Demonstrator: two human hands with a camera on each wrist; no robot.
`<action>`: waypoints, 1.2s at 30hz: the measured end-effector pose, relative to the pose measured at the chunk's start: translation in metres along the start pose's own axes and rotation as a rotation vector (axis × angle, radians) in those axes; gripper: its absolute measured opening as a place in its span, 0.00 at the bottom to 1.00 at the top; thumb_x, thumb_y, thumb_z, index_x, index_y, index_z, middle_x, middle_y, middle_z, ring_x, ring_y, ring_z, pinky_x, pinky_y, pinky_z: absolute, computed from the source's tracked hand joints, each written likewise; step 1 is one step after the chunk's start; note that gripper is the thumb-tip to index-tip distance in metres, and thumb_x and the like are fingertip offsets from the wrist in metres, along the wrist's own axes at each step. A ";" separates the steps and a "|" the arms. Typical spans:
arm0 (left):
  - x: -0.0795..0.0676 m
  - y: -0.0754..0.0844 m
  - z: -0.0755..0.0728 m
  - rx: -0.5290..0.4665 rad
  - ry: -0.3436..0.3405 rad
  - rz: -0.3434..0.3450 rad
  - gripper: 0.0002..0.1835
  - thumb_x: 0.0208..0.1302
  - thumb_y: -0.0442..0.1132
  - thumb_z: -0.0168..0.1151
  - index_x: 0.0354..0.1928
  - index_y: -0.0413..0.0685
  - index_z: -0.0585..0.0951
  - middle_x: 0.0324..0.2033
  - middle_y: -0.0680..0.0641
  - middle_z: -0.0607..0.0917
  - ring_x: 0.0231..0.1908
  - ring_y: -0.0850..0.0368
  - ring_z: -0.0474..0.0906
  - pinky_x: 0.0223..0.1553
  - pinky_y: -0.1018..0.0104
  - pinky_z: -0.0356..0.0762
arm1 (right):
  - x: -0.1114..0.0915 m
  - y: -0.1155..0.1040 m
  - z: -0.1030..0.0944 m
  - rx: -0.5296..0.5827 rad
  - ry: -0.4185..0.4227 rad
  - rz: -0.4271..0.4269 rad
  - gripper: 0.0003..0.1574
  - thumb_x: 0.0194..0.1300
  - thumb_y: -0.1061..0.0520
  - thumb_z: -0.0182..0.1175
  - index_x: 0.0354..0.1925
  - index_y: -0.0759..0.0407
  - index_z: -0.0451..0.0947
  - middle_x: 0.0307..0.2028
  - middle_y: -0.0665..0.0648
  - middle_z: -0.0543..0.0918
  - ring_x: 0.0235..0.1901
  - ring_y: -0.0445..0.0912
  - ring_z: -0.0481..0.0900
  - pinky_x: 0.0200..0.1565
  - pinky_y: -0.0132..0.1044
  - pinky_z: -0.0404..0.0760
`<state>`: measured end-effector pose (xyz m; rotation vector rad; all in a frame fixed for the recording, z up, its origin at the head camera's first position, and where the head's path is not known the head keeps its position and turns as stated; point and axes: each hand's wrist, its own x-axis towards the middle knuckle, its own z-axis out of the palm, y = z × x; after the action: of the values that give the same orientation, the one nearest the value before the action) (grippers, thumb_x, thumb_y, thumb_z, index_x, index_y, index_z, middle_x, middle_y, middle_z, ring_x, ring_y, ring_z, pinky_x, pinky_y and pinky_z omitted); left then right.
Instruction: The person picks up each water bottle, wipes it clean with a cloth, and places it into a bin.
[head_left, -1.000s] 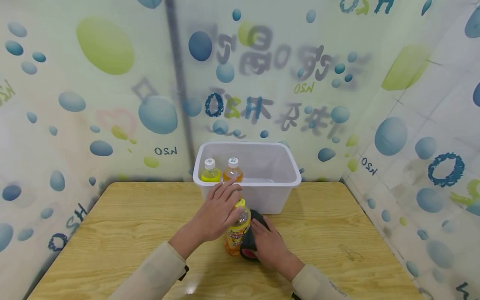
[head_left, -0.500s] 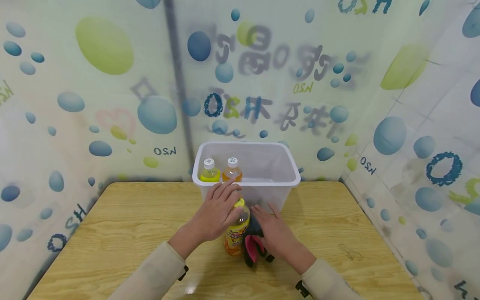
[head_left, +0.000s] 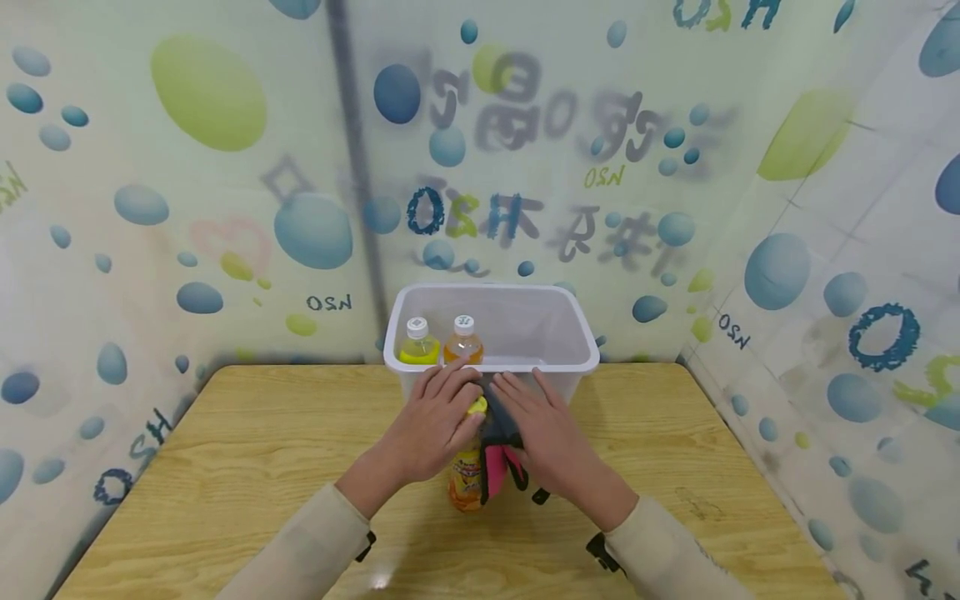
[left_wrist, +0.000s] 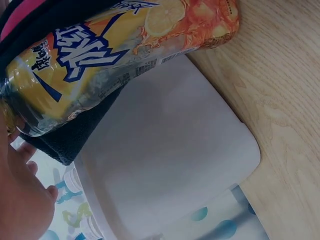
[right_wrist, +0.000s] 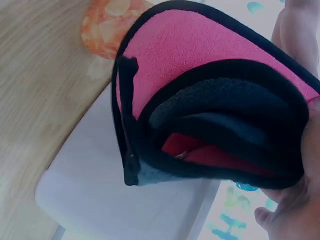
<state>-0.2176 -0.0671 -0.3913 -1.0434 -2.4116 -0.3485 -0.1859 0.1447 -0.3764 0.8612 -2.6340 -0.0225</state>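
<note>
A bottle (head_left: 466, 483) with a yellow cap and an orange drink label stands upright on the table. My left hand (head_left: 423, 429) holds it at the neck, thumb by the cap. Beside it, my right hand (head_left: 558, 446) grips a dark cloth item (head_left: 498, 425) with pink lining and black edging; the fingers look fairly straight from above and the thumb is hidden. In the right wrist view this cloth piece (right_wrist: 200, 42) hangs curled into an open loop, a black strap at its edge. The left wrist view shows the bottle (left_wrist: 100, 55) lying close against the dark cloth.
Behind the hands stands a white plastic bin (head_left: 581, 333) against the wall. Inside its left end are a bottle of yellow drink (head_left: 419, 352) and a bottle of orange drink (head_left: 463, 348), both white-capped. The wooden table (head_left: 300, 442) extends to both sides, with patterned walls around.
My right hand has moved up and forward, lifting the dark cloth item from beside the bottle; its pink lining now shows more. The left hand and the bottle have stayed in place.
</note>
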 end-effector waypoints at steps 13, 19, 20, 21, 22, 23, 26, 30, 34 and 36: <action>0.001 0.000 0.001 0.006 0.001 0.002 0.19 0.77 0.52 0.36 0.51 0.51 0.73 0.61 0.48 0.71 0.74 0.48 0.54 0.67 0.47 0.56 | 0.007 -0.003 -0.001 -0.048 -0.130 0.033 0.56 0.57 0.44 0.70 0.74 0.59 0.54 0.75 0.54 0.58 0.76 0.48 0.52 0.76 0.50 0.46; 0.001 0.000 -0.001 -0.020 -0.007 -0.005 0.18 0.77 0.51 0.37 0.52 0.50 0.73 0.62 0.47 0.71 0.74 0.47 0.54 0.68 0.46 0.55 | 0.006 -0.004 0.000 -0.088 -0.155 0.027 0.57 0.58 0.41 0.68 0.75 0.59 0.53 0.76 0.54 0.56 0.77 0.48 0.51 0.76 0.50 0.45; 0.000 0.000 -0.001 -0.021 -0.005 -0.004 0.18 0.77 0.51 0.37 0.52 0.50 0.73 0.62 0.47 0.71 0.74 0.46 0.54 0.68 0.46 0.56 | 0.005 -0.004 0.000 -0.095 -0.156 0.025 0.57 0.58 0.40 0.68 0.75 0.59 0.53 0.76 0.54 0.56 0.76 0.48 0.51 0.76 0.50 0.45; 0.000 0.000 -0.001 -0.020 -0.003 -0.002 0.18 0.77 0.51 0.37 0.52 0.50 0.73 0.62 0.47 0.71 0.74 0.46 0.54 0.67 0.46 0.56 | 0.005 -0.004 0.000 -0.099 -0.158 0.023 0.57 0.58 0.40 0.68 0.75 0.59 0.53 0.76 0.54 0.56 0.76 0.48 0.51 0.76 0.51 0.46; 0.000 0.000 -0.002 -0.024 0.000 0.000 0.18 0.77 0.51 0.37 0.51 0.50 0.73 0.62 0.47 0.71 0.74 0.46 0.55 0.67 0.45 0.56 | 0.005 -0.004 0.000 -0.100 -0.159 0.022 0.56 0.58 0.40 0.68 0.75 0.59 0.54 0.76 0.54 0.56 0.76 0.48 0.52 0.76 0.51 0.46; 0.000 0.000 -0.002 -0.026 0.001 0.002 0.18 0.77 0.51 0.37 0.51 0.49 0.73 0.62 0.47 0.71 0.74 0.46 0.55 0.67 0.45 0.56 | 0.005 -0.003 0.000 -0.101 -0.162 0.021 0.56 0.58 0.40 0.68 0.74 0.59 0.54 0.76 0.54 0.56 0.76 0.48 0.52 0.76 0.51 0.46; 0.000 0.000 -0.002 -0.028 0.005 0.004 0.18 0.77 0.51 0.38 0.51 0.50 0.73 0.61 0.47 0.71 0.73 0.46 0.55 0.67 0.45 0.56 | 0.004 -0.002 0.000 -0.104 -0.165 0.015 0.55 0.59 0.40 0.67 0.74 0.59 0.55 0.75 0.54 0.57 0.76 0.48 0.53 0.75 0.51 0.47; 0.000 -0.001 -0.001 -0.031 -0.012 -0.009 0.17 0.77 0.51 0.38 0.52 0.50 0.73 0.62 0.48 0.71 0.74 0.47 0.53 0.68 0.46 0.55 | 0.003 -0.001 0.001 -0.083 -0.166 0.011 0.54 0.59 0.41 0.67 0.74 0.59 0.56 0.75 0.54 0.57 0.76 0.48 0.53 0.75 0.52 0.48; 0.000 0.000 -0.001 -0.030 -0.028 -0.020 0.17 0.76 0.50 0.39 0.52 0.51 0.73 0.62 0.48 0.70 0.75 0.48 0.52 0.69 0.46 0.54 | 0.001 0.002 0.004 -0.043 -0.171 0.016 0.53 0.59 0.45 0.68 0.74 0.59 0.56 0.75 0.54 0.57 0.76 0.49 0.53 0.75 0.52 0.49; 0.000 0.000 -0.001 -0.032 -0.032 -0.021 0.17 0.76 0.50 0.39 0.52 0.51 0.73 0.63 0.48 0.70 0.75 0.49 0.52 0.69 0.47 0.54 | -0.001 0.004 0.007 -0.028 -0.175 0.018 0.52 0.59 0.46 0.68 0.74 0.60 0.56 0.75 0.54 0.57 0.76 0.49 0.54 0.75 0.51 0.50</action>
<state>-0.2168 -0.0676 -0.3904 -1.0457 -2.4549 -0.3820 -0.1900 0.1477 -0.3825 0.8618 -2.7960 -0.1351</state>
